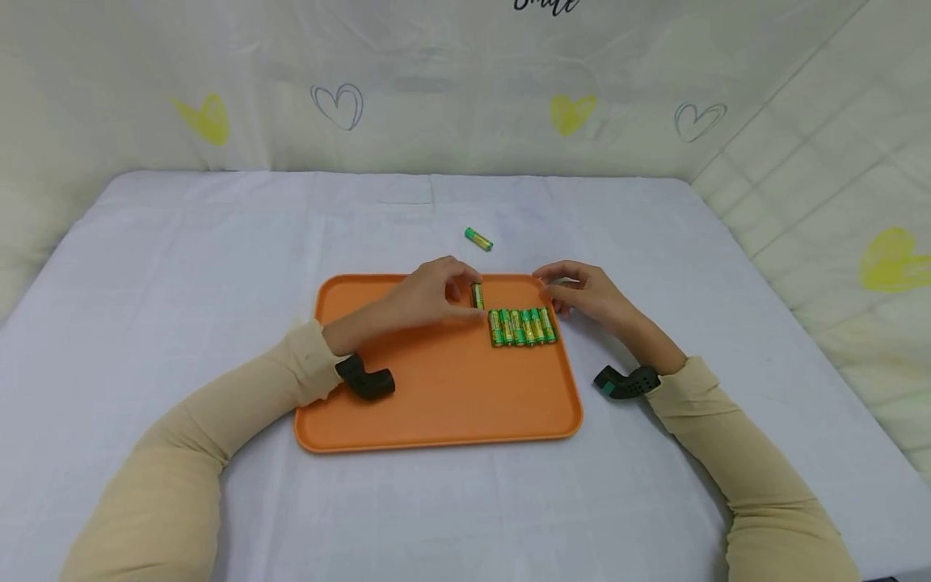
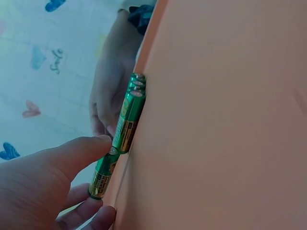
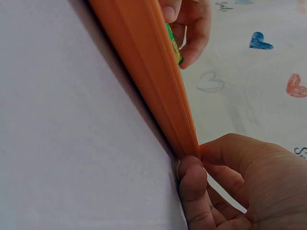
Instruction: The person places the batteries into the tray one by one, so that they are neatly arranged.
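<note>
My left hand point(image 1: 431, 293) is over the upper part of the orange tray point(image 1: 451, 404) and holds a green and gold battery point(image 1: 477, 297) by its ends, between thumb and fingers, as the left wrist view shows. Just right of it, several matching batteries point(image 1: 517, 328) stand side by side in a row on the tray, near its right rim. At the tray's far right corner, my right hand point(image 1: 591, 297) pinches the rim point(image 3: 184, 139) between thumb and fingers.
One more battery point(image 1: 478, 239) lies on the white tablecloth point(image 1: 291, 218) beyond the tray's far edge. A pale curtain with drawn hearts point(image 1: 208, 120) hangs behind the table. Each wrist carries a black device point(image 1: 367, 380).
</note>
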`<act>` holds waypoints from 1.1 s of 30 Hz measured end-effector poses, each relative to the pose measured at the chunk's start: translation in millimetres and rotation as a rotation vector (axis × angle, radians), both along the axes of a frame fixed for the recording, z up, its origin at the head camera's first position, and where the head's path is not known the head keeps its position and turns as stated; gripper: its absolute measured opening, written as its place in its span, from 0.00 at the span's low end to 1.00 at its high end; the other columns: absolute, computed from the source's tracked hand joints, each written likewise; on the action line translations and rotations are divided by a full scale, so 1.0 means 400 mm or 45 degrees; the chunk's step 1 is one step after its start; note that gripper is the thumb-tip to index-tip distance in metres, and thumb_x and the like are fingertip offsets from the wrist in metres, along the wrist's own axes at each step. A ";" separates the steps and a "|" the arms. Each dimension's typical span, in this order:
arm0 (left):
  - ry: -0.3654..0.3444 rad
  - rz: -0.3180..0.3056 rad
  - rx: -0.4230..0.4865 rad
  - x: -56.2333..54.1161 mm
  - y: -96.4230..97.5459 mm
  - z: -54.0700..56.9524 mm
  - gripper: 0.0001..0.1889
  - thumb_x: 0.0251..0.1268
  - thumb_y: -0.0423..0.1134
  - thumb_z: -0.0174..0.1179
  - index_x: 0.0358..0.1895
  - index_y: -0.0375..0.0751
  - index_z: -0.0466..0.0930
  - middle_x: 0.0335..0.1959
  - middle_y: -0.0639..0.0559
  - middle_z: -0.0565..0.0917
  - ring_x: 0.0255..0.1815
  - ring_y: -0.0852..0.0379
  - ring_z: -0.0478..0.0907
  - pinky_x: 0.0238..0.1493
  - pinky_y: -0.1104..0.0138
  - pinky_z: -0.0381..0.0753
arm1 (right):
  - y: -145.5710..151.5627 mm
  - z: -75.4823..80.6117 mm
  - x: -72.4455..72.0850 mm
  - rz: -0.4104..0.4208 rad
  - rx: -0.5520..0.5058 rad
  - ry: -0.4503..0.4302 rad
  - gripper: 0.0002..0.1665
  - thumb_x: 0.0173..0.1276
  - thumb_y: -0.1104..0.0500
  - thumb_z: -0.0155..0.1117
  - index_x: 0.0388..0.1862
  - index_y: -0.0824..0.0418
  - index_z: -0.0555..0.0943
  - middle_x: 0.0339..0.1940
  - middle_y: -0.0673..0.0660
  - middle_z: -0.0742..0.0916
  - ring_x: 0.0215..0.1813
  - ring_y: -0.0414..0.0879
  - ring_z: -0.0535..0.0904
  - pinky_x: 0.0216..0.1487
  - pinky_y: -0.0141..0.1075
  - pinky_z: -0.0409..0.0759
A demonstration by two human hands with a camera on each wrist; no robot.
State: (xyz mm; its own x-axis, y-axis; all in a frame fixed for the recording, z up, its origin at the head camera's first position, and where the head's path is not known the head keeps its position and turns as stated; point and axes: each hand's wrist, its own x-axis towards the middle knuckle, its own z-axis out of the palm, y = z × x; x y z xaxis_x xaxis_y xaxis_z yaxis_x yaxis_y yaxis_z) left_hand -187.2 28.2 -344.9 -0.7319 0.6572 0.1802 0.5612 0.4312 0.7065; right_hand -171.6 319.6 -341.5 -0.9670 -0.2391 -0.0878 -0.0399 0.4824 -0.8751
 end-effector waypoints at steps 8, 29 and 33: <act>-0.048 -0.025 -0.060 0.032 0.007 0.005 0.26 0.56 0.51 0.71 0.56 0.43 0.79 0.49 0.52 0.77 0.43 0.57 0.76 0.46 0.66 0.77 | 0.000 -0.001 0.001 -0.004 0.005 0.014 0.21 0.71 0.59 0.60 0.60 0.66 0.76 0.47 0.54 0.81 0.28 0.39 0.76 0.30 0.30 0.76; 0.034 -0.040 -0.160 0.075 0.018 0.010 0.25 0.55 0.53 0.71 0.53 0.44 0.80 0.44 0.53 0.78 0.39 0.60 0.75 0.40 0.69 0.75 | -0.003 0.001 0.002 0.012 -0.011 0.004 0.21 0.72 0.59 0.61 0.61 0.66 0.76 0.46 0.54 0.82 0.28 0.39 0.76 0.31 0.30 0.76; 0.042 -0.044 -0.177 0.074 0.018 0.010 0.25 0.55 0.53 0.71 0.53 0.44 0.79 0.43 0.53 0.78 0.39 0.60 0.74 0.41 0.69 0.75 | -0.005 0.005 0.004 0.008 -0.016 -0.002 0.21 0.72 0.60 0.61 0.61 0.66 0.76 0.47 0.54 0.81 0.28 0.39 0.76 0.31 0.30 0.76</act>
